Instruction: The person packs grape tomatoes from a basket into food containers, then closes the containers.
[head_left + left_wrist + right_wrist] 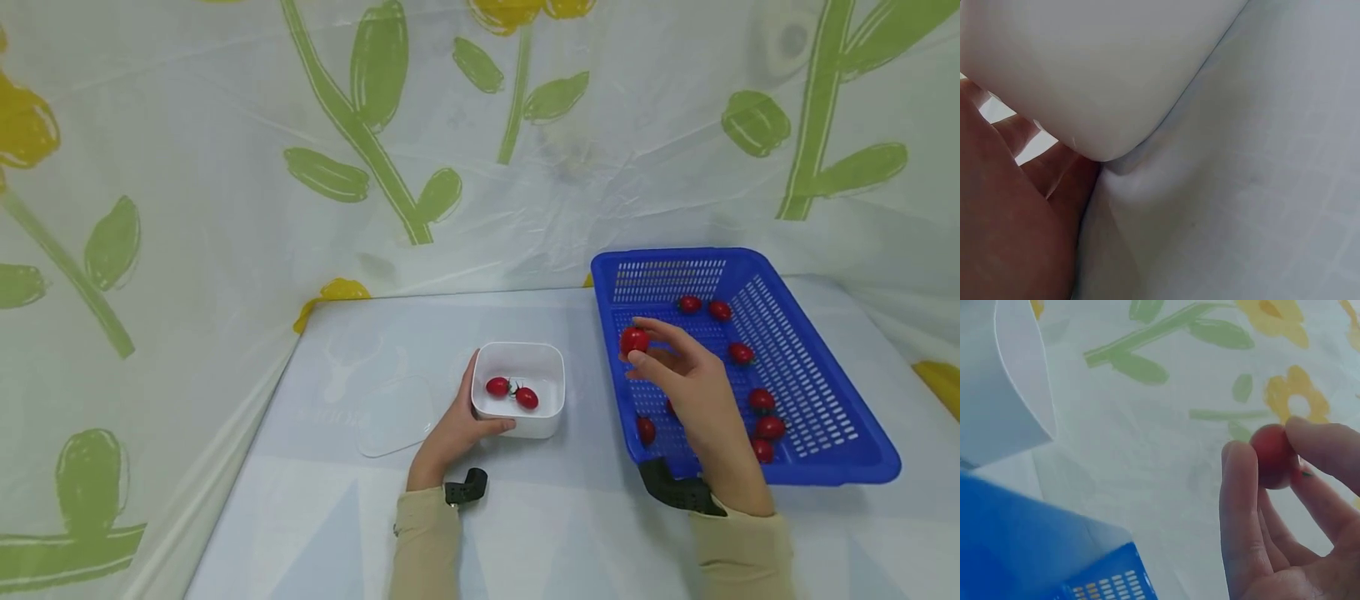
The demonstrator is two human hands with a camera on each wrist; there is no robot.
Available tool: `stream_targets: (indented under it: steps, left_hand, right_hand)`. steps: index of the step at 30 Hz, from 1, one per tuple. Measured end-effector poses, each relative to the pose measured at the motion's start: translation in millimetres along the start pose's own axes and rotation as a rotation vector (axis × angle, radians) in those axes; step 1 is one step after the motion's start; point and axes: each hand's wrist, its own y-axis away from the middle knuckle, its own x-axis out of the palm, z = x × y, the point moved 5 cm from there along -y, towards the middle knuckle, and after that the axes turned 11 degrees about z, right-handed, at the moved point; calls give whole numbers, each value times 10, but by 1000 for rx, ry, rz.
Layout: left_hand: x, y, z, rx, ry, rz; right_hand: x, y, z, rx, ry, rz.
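My right hand [693, 383] pinches a cherry tomato [634, 340] between thumb and fingertips, above the left side of a blue plastic basket [825, 379]. In the right wrist view the same tomato [1274, 456] shows as a red oval, a bit of green near the fingers. My left hand [457, 429] grips a white square container [536, 427], fingers along its left wall and thumb across the front. Two tomatoes with green stems lie inside it, one of them a red tomato [527, 398] on the right. The left wrist view shows the container's wall [1104, 75] close up.
Several more tomatoes lie in the basket, some along its right side, such as one tomato [741, 353]. A clear lid [397, 417] rests on the white table [300, 500] left of the container. Behind the table hangs a flower-print curtain [240, 167].
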Motion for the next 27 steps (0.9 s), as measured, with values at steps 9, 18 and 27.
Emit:
stream_targets:
  steps: [9,18,27]
  left_hand:
    - [9,15,-23,7,-8,6]
    - [-9,40,-94,-3,-48,11]
    - [-1,64,-116,-14,-49,19]
  right_hand:
    - [230,-44,-30,3,79,-36]
    - [479,-102,-37,5,89,-8]
    - [673,-113,22,-45,202,39]
